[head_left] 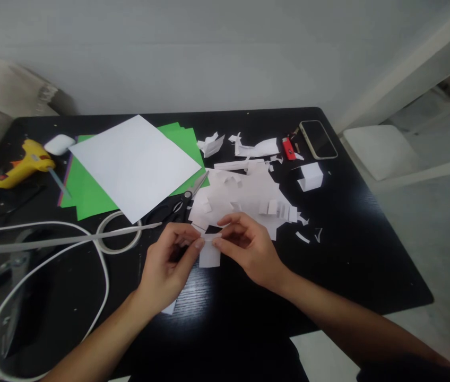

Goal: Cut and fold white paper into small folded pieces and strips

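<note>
A small white paper piece (209, 252) is held between both hands just above the black table (348, 254). My left hand (169, 265) pinches its left edge with thumb and forefinger. My right hand (247, 246) pinches its right edge, fingers curled. Behind the hands lies a pile of cut white paper scraps (244, 199). Black-handled scissors (177, 204) rest just beyond my left hand, blades pointing away to the right.
A white sheet (133, 164) lies on green sheets (89, 193) at back left, near a yellow glue gun (22, 164) and a white case (59, 144). A white cable (50, 249) loops at left. A phone (318, 139), red lighter (288, 149) and white paper box (310, 176) sit at back right.
</note>
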Motion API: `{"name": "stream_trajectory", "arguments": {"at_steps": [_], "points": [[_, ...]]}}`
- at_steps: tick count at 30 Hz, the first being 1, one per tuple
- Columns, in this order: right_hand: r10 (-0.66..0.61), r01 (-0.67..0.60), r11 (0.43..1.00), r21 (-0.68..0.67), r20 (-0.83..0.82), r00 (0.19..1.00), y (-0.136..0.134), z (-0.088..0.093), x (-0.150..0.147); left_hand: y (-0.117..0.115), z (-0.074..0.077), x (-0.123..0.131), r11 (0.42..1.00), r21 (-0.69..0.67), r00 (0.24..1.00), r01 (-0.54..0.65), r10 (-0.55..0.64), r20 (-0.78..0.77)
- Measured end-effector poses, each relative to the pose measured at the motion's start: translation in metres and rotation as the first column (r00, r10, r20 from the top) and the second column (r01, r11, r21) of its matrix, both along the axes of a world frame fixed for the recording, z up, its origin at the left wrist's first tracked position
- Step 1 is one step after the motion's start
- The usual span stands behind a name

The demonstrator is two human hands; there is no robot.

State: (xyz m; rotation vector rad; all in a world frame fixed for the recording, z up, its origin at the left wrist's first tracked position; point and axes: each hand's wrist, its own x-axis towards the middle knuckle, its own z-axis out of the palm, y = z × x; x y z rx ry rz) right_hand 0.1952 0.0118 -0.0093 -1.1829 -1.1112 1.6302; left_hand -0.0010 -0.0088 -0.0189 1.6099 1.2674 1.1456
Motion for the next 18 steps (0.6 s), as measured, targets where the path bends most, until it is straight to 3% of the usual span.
{"name": "stream_trajectory", "arguments": {"at_steps": [7,13,18], "points": [[0.012,-0.013,1.000,0.027,0.019,1.000,0.0004,-0.0050,-0.0007,0.0015,-0.0005,0.0008,0.999,0.007,0.999,0.039,-0.039,-0.036],[-0.021,0.021,1.000,-0.018,-0.020,1.000,0.0003,-0.0038,-0.0024,0.0020,-0.0022,0.0015,1.000,-0.026,0.998,0.012,-0.010,0.060],[-0.094,0.094,0.996,0.011,0.002,0.996,0.0042,-0.0065,-0.0002,0.0069,0.0002,0.0013,0.987,-0.119,0.994,0.112,-0.111,0.015]]}}
